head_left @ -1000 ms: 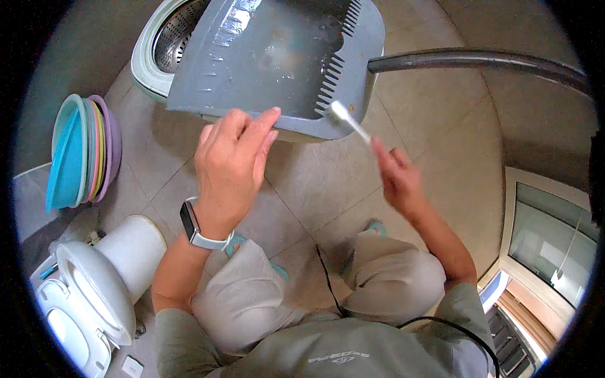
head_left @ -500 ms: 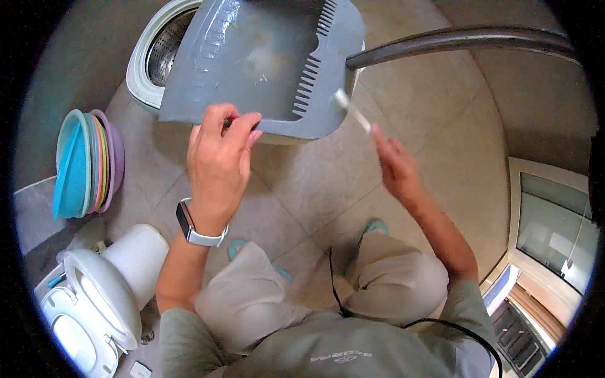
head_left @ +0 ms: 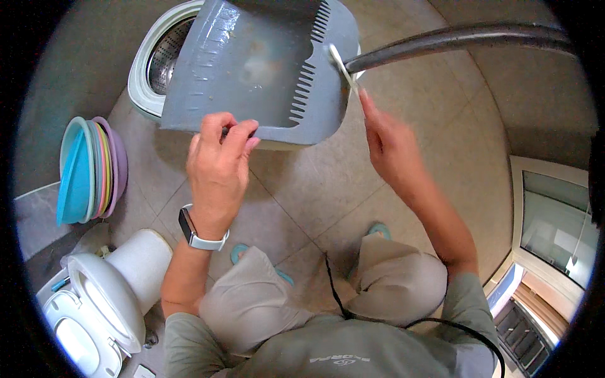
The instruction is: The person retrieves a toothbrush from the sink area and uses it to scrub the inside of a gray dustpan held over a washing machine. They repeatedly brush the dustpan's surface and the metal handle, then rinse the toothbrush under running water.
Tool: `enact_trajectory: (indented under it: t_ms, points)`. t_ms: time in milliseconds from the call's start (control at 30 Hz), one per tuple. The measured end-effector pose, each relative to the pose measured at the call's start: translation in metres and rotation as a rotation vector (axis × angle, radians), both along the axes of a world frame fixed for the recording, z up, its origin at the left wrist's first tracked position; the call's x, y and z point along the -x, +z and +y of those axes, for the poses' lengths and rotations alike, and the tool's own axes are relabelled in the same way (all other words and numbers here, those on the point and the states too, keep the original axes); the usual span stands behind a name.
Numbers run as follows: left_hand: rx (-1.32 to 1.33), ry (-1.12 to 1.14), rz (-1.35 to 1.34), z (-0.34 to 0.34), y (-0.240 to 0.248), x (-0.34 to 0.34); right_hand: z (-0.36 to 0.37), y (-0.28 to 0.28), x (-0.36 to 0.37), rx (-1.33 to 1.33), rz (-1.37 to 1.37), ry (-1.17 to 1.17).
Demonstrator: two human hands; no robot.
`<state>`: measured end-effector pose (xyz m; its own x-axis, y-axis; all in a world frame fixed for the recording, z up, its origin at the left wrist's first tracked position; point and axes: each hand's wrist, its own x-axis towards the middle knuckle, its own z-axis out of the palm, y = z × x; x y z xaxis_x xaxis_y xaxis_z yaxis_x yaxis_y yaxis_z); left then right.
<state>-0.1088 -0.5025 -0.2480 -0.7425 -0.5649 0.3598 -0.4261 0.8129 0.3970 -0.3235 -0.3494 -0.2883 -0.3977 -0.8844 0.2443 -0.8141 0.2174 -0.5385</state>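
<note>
At the top of the view, the grey plastic comb-toothed dustpan (head_left: 255,75) looks light, stiff and slick; its near rim (head_left: 283,133), pinched by the left hand (head_left: 220,151), suits holding. The right hand (head_left: 391,142) grips a slim white toothbrush (head_left: 342,67), bristle contact unclear.

I see a broad grey plastic dustpan (head_left: 255,104) with its wide lip facing left, comb-like teeth at right and a cloudy, pale wet patch inside. A slim white brush (head_left: 343,68) slants across its right rim, head just beside the dark tubular handle (head_left: 454,45).
</note>
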Motion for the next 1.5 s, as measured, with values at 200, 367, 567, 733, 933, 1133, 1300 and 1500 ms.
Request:
enact_trajectory:
  t_ms: [200, 367, 567, 733, 933, 1133, 1300, 1500]
  points:
    - [0.007, -0.021, 0.003, 0.0, 0.0, 0.003, 0.055, -0.003, -0.004, -0.14, -0.246, -0.03]
    - [0.02, 0.005, -0.002, -0.001, 0.001, 0.0, 0.017, 0.002, 0.0, -0.057, -0.053, 0.048]
    - [0.002, -0.014, 0.029, 0.001, 0.0, -0.001, 0.076, -0.033, -0.004, -0.008, -0.245, 0.051]
    - [0.004, -0.025, 0.005, -0.002, 0.002, -0.002, 0.061, -0.032, -0.019, -0.038, -0.211, 0.077]
    - [0.008, -0.012, 0.054, 0.0, -0.004, -0.004, 0.062, -0.032, -0.018, 0.006, -0.247, 0.092]
    - [-0.032, -0.031, -0.004, 0.001, 0.0, -0.004, 0.096, -0.085, 0.002, -0.031, -0.278, -0.133]
    - [0.01, -0.017, 0.024, 0.0, -0.004, -0.004, 0.074, -0.051, -0.012, -0.02, -0.36, -0.067]
    - [-0.02, -0.019, 0.015, 0.002, 0.001, -0.004, 0.091, -0.069, -0.007, 0.085, -0.275, -0.002]
